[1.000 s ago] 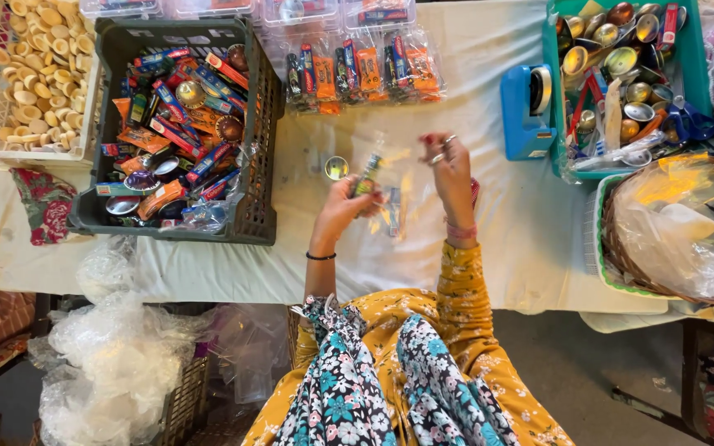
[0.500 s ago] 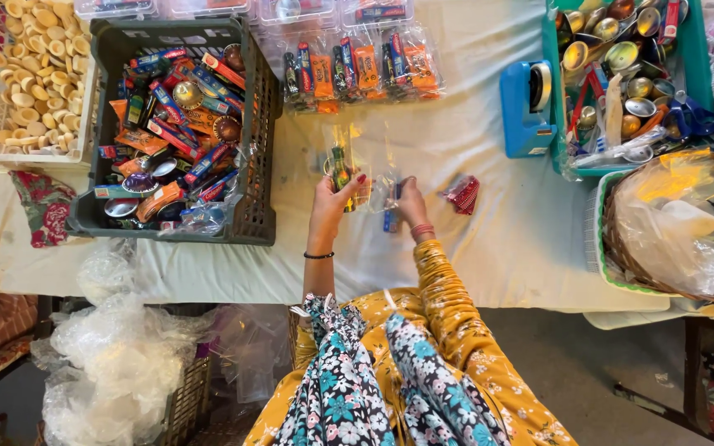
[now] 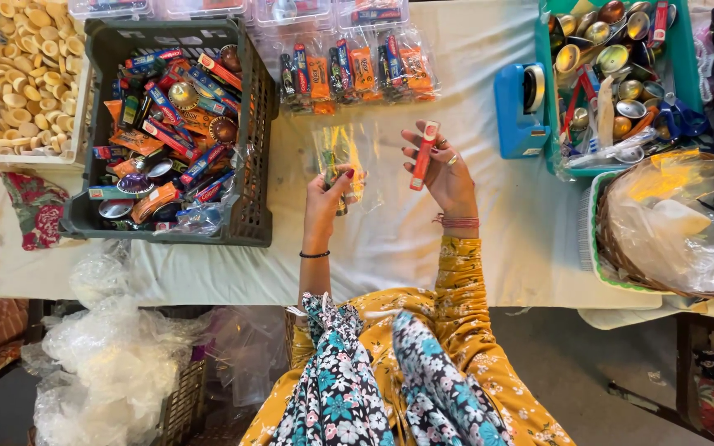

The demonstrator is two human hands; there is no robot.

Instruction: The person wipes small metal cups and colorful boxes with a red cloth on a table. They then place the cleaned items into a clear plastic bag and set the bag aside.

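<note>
A clear bag (image 3: 342,161) is pinched in the closed left hand (image 3: 325,201), raised over the white table (image 3: 473,74). A red stick (image 3: 424,154) is gripped upright in the right hand's (image 3: 446,175) fingers, just beside the bag, not touching. A dark crate (image 3: 251,216) of packets is seen to the left, filled bags (image 3: 357,70) beyond, a blue dispenser (image 3: 520,103) and a green bin (image 3: 687,66) to the right.
</note>
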